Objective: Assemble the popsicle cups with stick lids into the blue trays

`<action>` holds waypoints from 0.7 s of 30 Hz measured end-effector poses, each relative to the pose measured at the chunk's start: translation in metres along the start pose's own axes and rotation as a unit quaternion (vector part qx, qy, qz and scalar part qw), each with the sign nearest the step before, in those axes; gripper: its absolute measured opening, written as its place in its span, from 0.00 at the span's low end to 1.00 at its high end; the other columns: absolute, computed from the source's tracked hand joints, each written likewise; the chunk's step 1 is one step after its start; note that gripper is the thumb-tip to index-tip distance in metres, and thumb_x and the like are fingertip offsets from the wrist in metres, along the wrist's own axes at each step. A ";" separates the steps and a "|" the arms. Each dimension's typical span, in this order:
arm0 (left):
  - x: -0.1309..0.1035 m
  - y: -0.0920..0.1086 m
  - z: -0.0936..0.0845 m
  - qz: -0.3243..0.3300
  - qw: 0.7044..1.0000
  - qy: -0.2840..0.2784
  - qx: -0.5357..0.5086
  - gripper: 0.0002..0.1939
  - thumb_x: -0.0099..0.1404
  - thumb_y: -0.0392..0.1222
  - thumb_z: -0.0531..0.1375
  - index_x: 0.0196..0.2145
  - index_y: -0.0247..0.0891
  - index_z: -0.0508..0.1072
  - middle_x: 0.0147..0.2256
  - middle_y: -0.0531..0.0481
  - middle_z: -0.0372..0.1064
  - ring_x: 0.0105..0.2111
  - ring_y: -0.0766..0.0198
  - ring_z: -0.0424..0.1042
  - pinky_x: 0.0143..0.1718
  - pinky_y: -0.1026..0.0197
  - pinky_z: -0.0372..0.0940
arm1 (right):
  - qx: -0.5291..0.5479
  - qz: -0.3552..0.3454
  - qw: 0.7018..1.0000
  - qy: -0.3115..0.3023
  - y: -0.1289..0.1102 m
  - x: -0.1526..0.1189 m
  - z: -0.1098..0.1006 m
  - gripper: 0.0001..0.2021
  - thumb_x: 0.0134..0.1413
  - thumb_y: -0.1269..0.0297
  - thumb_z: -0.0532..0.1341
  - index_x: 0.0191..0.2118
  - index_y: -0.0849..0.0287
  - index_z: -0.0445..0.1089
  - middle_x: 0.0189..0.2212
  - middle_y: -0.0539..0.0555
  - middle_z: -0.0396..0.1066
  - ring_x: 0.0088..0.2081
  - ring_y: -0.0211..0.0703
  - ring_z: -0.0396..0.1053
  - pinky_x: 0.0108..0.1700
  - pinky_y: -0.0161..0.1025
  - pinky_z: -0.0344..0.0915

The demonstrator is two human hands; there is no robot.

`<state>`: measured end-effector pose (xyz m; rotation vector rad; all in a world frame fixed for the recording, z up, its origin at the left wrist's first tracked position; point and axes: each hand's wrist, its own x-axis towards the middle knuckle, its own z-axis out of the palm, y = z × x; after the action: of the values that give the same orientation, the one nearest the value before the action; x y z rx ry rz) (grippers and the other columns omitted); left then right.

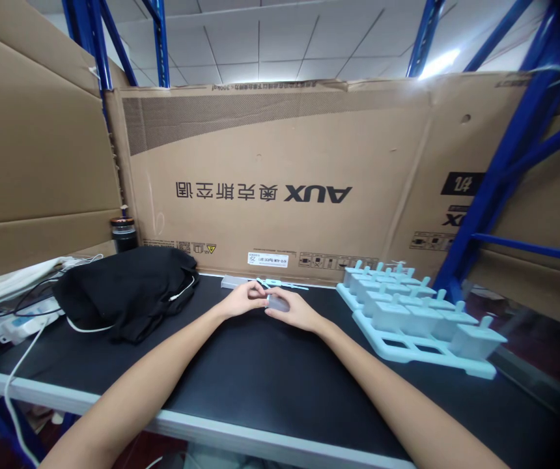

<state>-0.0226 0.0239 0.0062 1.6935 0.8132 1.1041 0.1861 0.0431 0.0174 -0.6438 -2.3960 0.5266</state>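
In front of me, a small translucent popsicle mold [277, 303] is held low over the black tabletop. My right hand [299, 311] wraps round it, with thumb and fingers on either side. My left hand [241, 299] has its thumb and fingers curled together at the mold's left end, where a bit of light blue shows; the fingers hide part of it. Just beyond the hands lie thin light-blue strips [287, 284]. To the right stands a light-blue popsicle rack [407, 352] with several lidded molds [478, 339] whose stick handles point up.
A crumpled black cloth [128, 286] with a white cable lies left, beside a white power strip [36, 322]. A dark jar [123, 234] stands behind it. A flat grey box [231, 282] rests by the cardboard wall [260, 143]. Blue posts [499, 176] frame the bench.
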 end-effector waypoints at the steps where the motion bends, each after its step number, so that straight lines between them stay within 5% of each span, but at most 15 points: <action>1: 0.000 0.000 -0.001 0.000 1.000 -0.001 0.001 0.20 0.53 0.48 0.69 0.35 0.35 0.65 0.32 0.48 0.75 0.35 0.60 0.75 0.42 0.57 0.65 | -0.002 0.000 1.000 -0.001 -0.001 0.000 0.000 0.21 0.54 0.52 0.61 0.52 0.53 0.66 0.47 0.54 0.70 0.45 0.45 0.68 0.49 0.42 0.62; 11: 0.004 -0.002 -0.010 0.018 0.999 0.011 0.028 0.21 0.52 0.45 0.70 0.37 0.36 0.65 0.43 0.44 0.72 0.43 0.60 0.73 0.47 0.55 0.64 | 0.059 0.027 0.998 -0.008 -0.002 0.004 0.003 0.18 0.56 0.49 0.59 0.49 0.52 0.67 0.51 0.52 0.68 0.50 0.45 0.66 0.54 0.43 0.59; 21: 0.003 -0.005 -0.011 -0.019 0.998 -0.040 0.051 0.21 0.50 0.48 0.70 0.36 0.34 0.68 0.32 0.48 0.74 0.33 0.62 0.75 0.40 0.57 0.66 | -0.005 0.042 0.999 -0.002 0.000 0.006 0.006 0.18 0.49 0.50 0.64 0.41 0.55 0.66 0.40 0.52 0.70 0.39 0.44 0.67 0.43 0.41 0.61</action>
<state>-0.0317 0.0322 0.0044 1.7878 0.8597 0.9768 0.1782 0.0450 0.0154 -0.7504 -2.3853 0.5511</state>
